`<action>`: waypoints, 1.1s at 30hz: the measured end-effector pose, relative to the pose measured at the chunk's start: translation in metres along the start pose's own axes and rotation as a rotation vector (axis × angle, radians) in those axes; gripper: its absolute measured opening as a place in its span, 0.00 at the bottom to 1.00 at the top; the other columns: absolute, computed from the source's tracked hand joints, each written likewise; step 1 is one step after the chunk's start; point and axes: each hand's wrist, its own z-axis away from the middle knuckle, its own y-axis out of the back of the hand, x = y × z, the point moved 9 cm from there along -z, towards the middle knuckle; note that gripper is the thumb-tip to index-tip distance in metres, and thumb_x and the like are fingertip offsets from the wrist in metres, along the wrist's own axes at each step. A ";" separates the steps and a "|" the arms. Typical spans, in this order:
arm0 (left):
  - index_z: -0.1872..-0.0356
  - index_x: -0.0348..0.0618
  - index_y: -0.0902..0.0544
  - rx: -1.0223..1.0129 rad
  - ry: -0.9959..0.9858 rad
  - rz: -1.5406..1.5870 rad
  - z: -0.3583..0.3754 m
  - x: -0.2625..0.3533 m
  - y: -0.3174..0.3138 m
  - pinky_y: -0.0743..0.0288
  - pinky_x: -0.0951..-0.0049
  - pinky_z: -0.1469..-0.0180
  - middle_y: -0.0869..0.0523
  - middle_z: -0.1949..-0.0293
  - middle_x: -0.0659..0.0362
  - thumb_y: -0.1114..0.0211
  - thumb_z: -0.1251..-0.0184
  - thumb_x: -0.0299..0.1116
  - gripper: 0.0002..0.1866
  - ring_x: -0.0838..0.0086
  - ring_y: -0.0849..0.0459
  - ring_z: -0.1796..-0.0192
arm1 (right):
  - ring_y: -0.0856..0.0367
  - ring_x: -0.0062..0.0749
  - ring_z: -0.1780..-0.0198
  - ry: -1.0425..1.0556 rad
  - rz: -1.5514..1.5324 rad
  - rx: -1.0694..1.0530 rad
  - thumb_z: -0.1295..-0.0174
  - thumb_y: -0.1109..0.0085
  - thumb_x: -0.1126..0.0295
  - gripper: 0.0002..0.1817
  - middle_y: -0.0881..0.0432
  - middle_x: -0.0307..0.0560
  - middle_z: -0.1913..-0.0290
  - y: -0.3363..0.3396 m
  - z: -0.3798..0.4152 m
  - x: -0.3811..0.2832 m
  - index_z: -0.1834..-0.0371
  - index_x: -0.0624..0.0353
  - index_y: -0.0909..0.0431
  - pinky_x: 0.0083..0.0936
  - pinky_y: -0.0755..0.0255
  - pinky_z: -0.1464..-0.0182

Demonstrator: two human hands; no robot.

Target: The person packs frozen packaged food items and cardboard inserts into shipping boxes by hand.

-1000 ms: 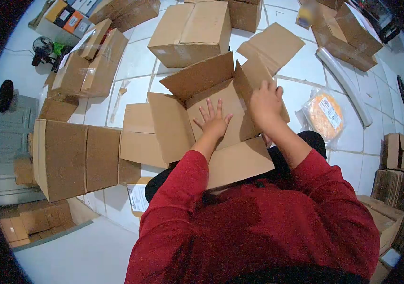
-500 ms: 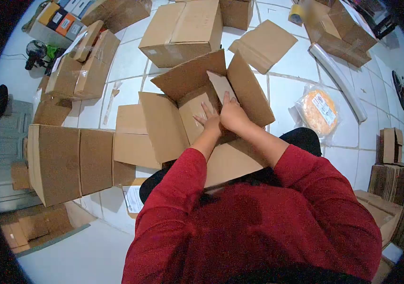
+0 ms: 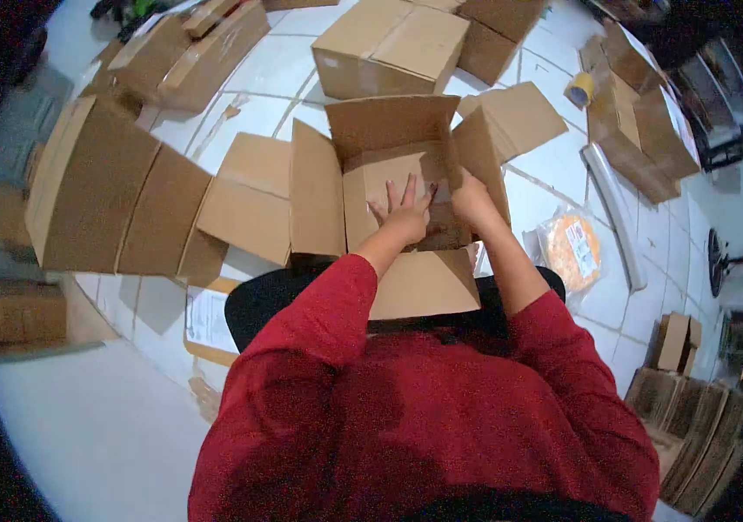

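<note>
An open cardboard box stands between my legs with its flaps spread outward. My left hand is inside it, fingers spread over the bottom; whether the palm presses down cannot be told. At the box's right side, my right hand is closed on the edge of the cardboard wall, its fingertips partly hidden. The front flap slopes toward my lap below both wrists.
Left are cardboard boxes and a paper sheet. Ahead is a closed carton beside a flat cardboard piece. Right lie a plastic-wrapped round orange item, a long roll, a tape roll and stacked cardboard.
My right hand has moved from a pale cardboard piece inside the box to its right wall. My left hand has spread wider over the bottom. The view has turned and the box sits straighter.
</note>
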 end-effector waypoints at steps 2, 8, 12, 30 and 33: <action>0.38 0.73 0.54 0.005 -0.069 0.103 0.008 0.008 0.011 0.68 0.29 0.48 0.68 0.34 0.62 0.44 0.51 0.54 0.39 0.46 0.71 0.36 | 0.31 0.48 0.49 0.030 -0.033 0.191 0.53 0.59 0.78 0.26 0.29 0.62 0.53 0.019 -0.004 0.009 0.45 0.64 0.40 0.31 0.37 0.50; 0.37 0.66 0.61 0.105 -0.271 0.369 0.031 -0.001 0.041 0.62 0.36 0.44 0.65 0.34 0.57 0.40 0.59 0.60 0.50 0.51 0.64 0.34 | 0.27 0.38 0.56 0.171 -0.114 -0.039 0.56 0.57 0.80 0.27 0.26 0.55 0.57 0.051 -0.011 -0.032 0.46 0.64 0.40 0.27 0.34 0.55; 0.37 0.59 0.65 0.225 -0.371 0.469 0.077 0.006 0.065 0.59 0.46 0.40 0.61 0.35 0.53 0.36 0.58 0.51 0.53 0.51 0.61 0.35 | 0.26 0.33 0.61 0.342 -0.331 -0.160 0.52 0.53 0.75 0.26 0.28 0.51 0.58 0.045 -0.034 -0.047 0.45 0.64 0.42 0.30 0.29 0.61; 0.61 0.28 0.27 0.415 -0.013 0.166 0.099 -0.080 0.051 0.35 0.61 0.51 0.25 0.59 0.38 0.53 0.41 0.41 0.21 0.48 0.28 0.54 | 0.32 0.52 0.49 -0.350 -0.159 0.046 0.53 0.52 0.67 0.26 0.31 0.61 0.51 -0.072 -0.048 0.042 0.49 0.69 0.37 0.33 0.37 0.47; 0.61 0.28 0.27 0.333 0.080 0.250 0.097 -0.067 0.055 0.38 0.60 0.49 0.27 0.55 0.38 0.52 0.43 0.36 0.18 0.46 0.30 0.52 | 0.32 0.48 0.49 -0.175 0.189 -0.124 0.52 0.51 0.67 0.24 0.31 0.61 0.50 -0.129 -0.102 0.080 0.50 0.67 0.35 0.33 0.38 0.47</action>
